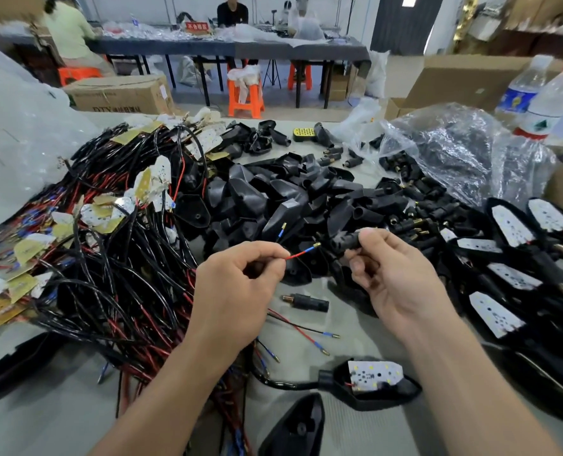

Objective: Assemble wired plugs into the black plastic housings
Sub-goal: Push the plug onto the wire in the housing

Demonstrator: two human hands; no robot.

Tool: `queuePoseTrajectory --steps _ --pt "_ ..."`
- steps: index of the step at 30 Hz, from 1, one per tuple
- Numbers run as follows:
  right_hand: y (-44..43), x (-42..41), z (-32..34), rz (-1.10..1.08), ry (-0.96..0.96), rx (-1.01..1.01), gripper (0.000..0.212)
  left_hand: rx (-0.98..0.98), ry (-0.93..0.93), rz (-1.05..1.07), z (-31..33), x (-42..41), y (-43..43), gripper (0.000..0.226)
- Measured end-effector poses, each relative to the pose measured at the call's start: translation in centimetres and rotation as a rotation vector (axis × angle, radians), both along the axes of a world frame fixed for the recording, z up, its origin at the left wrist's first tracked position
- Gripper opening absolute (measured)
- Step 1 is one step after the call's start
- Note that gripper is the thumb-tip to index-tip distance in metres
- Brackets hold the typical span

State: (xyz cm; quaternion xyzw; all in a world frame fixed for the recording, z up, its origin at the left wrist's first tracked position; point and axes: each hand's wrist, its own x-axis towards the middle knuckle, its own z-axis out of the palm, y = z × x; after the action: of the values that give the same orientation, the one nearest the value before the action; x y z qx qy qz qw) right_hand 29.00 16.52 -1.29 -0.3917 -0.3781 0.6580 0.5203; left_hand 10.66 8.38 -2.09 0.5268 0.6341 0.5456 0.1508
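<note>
Nearest you, below your right grip, lies a lamp shell carrying a white LED board. Just under the gap between your grips, a loose black connector lies on the table. Your left hand pinches a red wire, its brass tip pointing right. The tip stops near the small black housing gripped in your right hand's curled fingertips, without touching it. Left of your left grip sprawls the wire bundle. Beyond both grips sits a pile of black shells, and farther right a clear bag.
</note>
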Motion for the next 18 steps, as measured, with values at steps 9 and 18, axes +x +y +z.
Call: queuePoseTrajectory --steps 9,18 --pt "-1.0 -0.3 0.5 0.053 -0.004 0.071 0.011 0.003 0.022 -0.041 -0.2 0.5 -0.1 0.032" --pt "-1.5 -0.4 0.2 0.095 -0.177 0.238 0.02 0.013 0.057 -0.04 0.3 0.5 -0.8 0.026"
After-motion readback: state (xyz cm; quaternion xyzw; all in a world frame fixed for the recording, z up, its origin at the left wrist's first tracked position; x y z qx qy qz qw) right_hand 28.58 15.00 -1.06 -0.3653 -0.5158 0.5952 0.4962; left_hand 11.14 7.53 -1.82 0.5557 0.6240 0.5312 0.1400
